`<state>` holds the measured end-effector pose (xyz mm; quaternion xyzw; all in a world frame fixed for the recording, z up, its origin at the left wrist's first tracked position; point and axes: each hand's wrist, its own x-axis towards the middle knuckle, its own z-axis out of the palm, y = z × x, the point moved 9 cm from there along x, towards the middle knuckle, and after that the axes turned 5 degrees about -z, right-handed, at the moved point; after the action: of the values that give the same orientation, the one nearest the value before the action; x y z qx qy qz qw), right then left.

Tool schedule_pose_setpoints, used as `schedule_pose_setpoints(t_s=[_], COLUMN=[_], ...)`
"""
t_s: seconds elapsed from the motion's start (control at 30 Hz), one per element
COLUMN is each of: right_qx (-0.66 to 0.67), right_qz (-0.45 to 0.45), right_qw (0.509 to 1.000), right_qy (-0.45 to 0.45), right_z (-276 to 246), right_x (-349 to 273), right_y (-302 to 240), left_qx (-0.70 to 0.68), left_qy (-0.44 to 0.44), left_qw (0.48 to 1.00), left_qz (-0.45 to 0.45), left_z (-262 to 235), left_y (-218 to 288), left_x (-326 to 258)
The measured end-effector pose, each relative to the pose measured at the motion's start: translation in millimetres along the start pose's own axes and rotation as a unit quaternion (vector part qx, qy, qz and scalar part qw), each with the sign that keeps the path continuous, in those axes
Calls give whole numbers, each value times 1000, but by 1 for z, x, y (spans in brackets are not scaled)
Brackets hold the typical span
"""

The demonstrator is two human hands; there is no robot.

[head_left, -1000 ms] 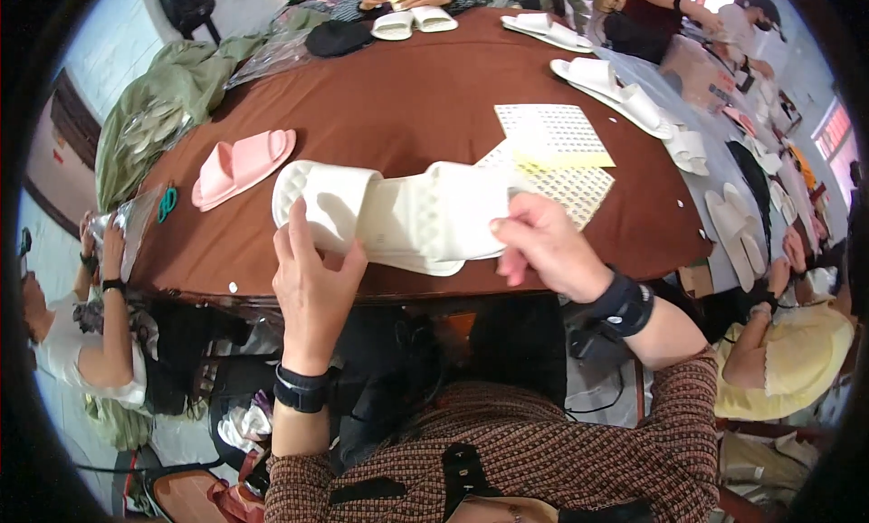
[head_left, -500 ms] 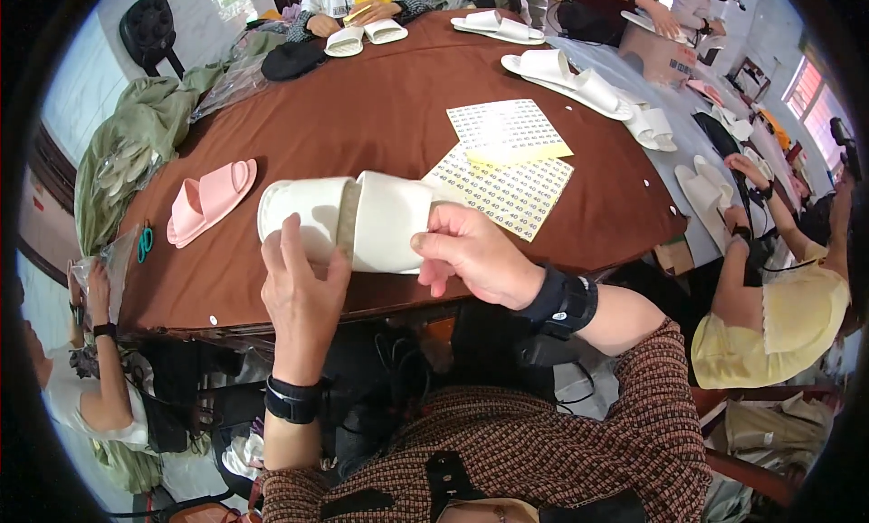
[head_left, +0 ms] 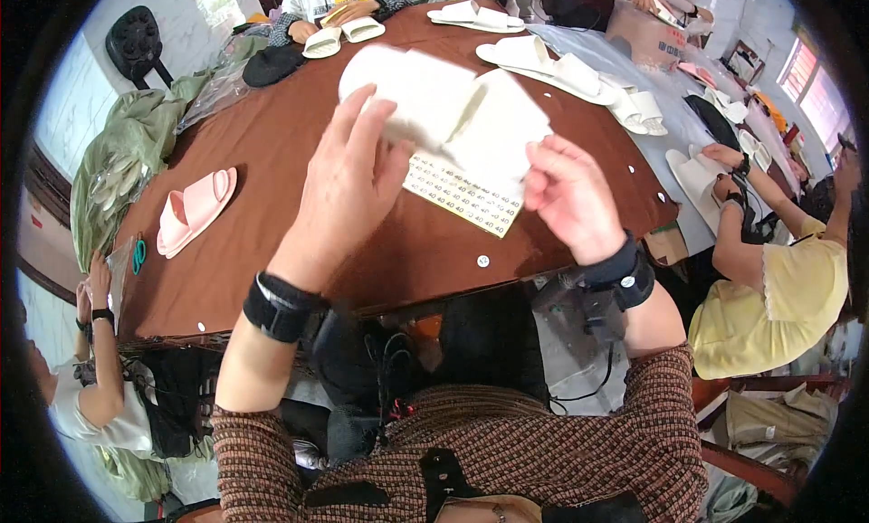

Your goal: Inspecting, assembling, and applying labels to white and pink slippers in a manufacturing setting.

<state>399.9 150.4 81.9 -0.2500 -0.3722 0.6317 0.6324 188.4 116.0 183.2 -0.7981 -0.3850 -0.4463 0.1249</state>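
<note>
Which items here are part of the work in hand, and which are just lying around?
In hand: white slippers, held up by left hand and right hand; sticker sheet beneath them.
Lying about: pink slippers, green scissors, black cap, white slippers farther back.

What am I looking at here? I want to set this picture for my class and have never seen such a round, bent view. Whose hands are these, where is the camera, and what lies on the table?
There is no machine here. A person wears a wide fisheye camera on the head, looking down, so straight edges bend toward the rim. The forearms rising from the bottom are that person's own. The left hand and right hand lift a pair of white foam slippers above the round brown table. Under them lies a white sheet of small printed stickers. A pink foam slipper rests at the left, and more white slippers lie farther back. Other people sit around the table, one in a yellow shirt at the right.
</note>
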Motion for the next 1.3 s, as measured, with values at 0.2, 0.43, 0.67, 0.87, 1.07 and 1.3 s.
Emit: schedule_pose_setpoints(t_s=[0.2,0.43,0.67,0.87,1.07,1.3], right_qx=[-31,-50,-89,-122,-136,-147], right_qz=[-95,-111,-104,-83,-14,-5], right_qw=[993,989,987,987,991,989], right_qy=[55,86,90,60,14,5], right_z=[-57,-86,-98,-95,-87,-66], right_x=[11,10,7,16,42,50], right_y=[-66,-87,-83,-84,-57,-8], left_qx=[40,115,81,28,23,9], left_qy=[-96,-297,-296,-269,-291,-276], left_qw=[994,947,952,961,955,960], left_qz=[42,39,15,62,52,44], left_z=[71,164,159,107,91,77], left_y=[-19,-21,-30,-3,-5,-16], left_x=[-1,-12,-14,-35,-62,-80])
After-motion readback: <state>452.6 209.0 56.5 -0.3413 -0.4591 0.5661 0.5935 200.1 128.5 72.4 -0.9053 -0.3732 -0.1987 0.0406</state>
